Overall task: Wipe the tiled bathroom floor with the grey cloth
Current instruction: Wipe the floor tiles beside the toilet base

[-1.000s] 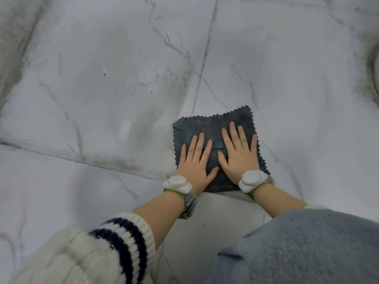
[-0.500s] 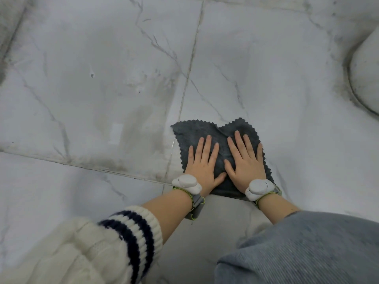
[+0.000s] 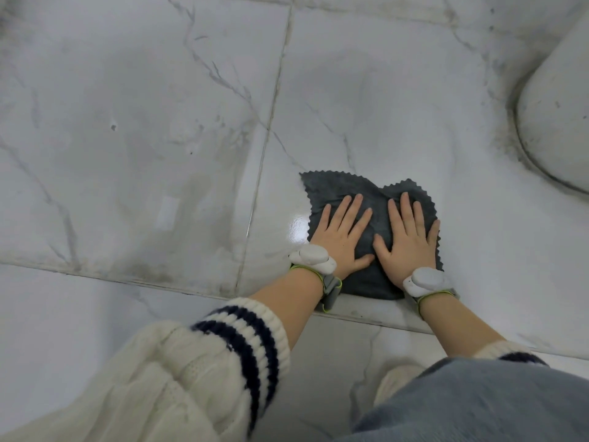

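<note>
Head view: left hand [image 3: 342,237] and right hand [image 3: 406,247] press flat, fingers straight, on grey cloth [image 3: 338,186].

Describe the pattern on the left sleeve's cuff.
The cuff is cream ribbed knit with two navy stripes; head view.

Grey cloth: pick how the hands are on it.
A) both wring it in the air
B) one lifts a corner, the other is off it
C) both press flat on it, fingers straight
C: the left hand and right hand lie side by side, fingers straight, flat on the grey cloth on the floor.
</note>
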`<state>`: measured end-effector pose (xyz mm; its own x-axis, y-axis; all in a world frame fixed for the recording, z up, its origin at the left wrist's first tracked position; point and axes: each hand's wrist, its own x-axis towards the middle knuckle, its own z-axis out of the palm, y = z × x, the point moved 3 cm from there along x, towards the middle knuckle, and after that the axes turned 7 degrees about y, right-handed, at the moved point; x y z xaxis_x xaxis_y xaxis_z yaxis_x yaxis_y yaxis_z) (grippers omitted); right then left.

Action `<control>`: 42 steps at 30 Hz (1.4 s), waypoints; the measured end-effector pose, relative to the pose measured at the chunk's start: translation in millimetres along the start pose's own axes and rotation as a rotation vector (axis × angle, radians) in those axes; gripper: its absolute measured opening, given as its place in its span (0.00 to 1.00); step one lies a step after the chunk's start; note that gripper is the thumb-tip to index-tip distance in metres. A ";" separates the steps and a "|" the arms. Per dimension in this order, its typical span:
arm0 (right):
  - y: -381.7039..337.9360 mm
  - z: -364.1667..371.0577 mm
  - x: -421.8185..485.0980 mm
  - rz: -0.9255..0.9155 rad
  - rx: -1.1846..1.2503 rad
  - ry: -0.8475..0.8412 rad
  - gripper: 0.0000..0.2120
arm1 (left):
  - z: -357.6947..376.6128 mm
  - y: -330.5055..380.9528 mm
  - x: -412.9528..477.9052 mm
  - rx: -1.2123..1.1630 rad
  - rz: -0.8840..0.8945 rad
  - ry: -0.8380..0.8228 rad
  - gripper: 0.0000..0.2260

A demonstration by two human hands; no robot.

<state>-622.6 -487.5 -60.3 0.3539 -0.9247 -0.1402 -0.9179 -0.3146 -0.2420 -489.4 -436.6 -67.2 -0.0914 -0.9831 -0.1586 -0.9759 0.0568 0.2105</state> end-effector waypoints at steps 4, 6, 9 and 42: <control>-8.6 -3.9 12.2 0.072 0.124 0.106 0.29 | -6.3 -4.1 5.1 -0.067 -0.153 0.122 0.35; -15.2 1.6 20.1 0.043 0.072 0.056 0.30 | -6.9 -8.5 11.8 -0.074 -0.213 0.105 0.34; -17.9 8.9 36.5 0.009 -0.018 0.032 0.31 | -8.2 -17.2 27.1 -0.072 -0.204 0.105 0.34; -102.5 7.6 250.7 -0.108 -0.073 0.155 0.34 | -61.1 -174.2 165.2 -0.011 -0.266 0.225 0.32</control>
<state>-438.4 -685.5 -77.9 0.4244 -0.9048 0.0340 -0.8886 -0.4235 -0.1764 -322.4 -619.6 -71.2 0.2130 -0.9770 0.0075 -0.9575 -0.2072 0.2008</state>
